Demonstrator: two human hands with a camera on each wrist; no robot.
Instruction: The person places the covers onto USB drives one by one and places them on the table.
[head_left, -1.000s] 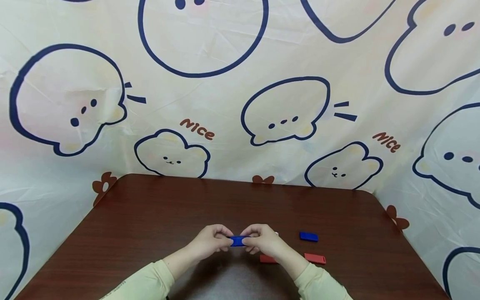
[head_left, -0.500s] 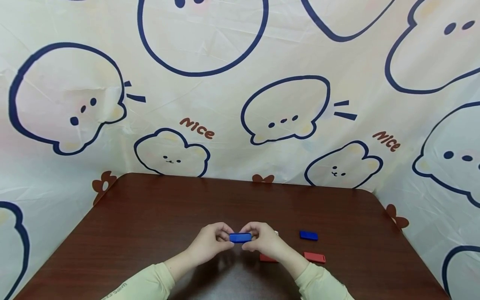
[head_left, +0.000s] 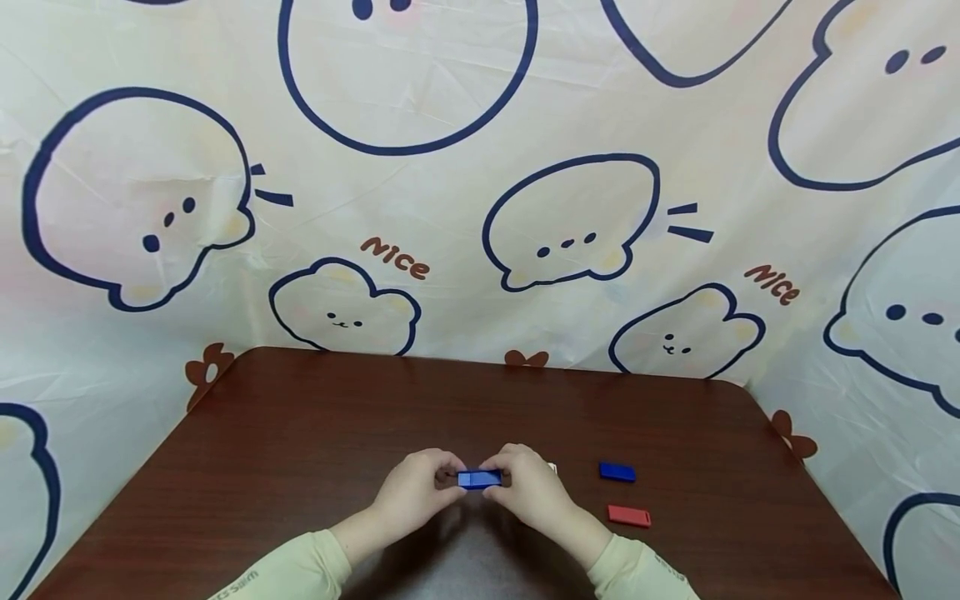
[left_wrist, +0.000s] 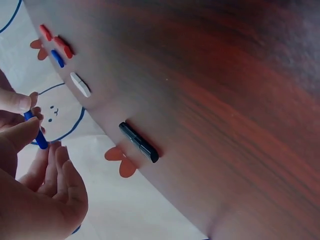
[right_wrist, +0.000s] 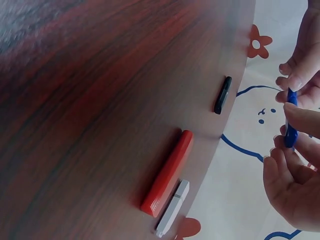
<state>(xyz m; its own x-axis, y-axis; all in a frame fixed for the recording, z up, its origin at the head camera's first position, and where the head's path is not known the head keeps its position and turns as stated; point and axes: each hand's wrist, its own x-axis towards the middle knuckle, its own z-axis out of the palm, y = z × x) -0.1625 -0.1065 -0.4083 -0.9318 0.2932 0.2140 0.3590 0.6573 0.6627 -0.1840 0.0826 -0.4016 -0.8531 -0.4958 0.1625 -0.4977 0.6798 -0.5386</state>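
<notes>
My left hand (head_left: 416, 492) and right hand (head_left: 531, 483) face each other low in the middle of the head view. Between their fingertips they pinch a blue USB stick (head_left: 480, 480) by its two ends. It lies lengthwise from hand to hand, with a seam across it left of its middle. In the left wrist view the thumbs press along the blue USB stick (left_wrist: 42, 140), which is raised off the table. The right wrist view shows its narrow edge, with the fingers of both hands around the blue USB stick (right_wrist: 291, 135).
To the right lie a blue flat piece (head_left: 617, 472) and a red flat piece (head_left: 629, 516). A white stick (left_wrist: 80, 84), a black stick (left_wrist: 138, 142) and another red piece (right_wrist: 167, 172) also lie on the brown table (head_left: 420, 408). A patterned cloth (head_left: 450, 200) hangs behind.
The thumbs have slid toward the ends of the blue USB stick, baring its face; it has since tilted and dropped slightly. The right wrist has shifted, hiding the nearer red piece.
</notes>
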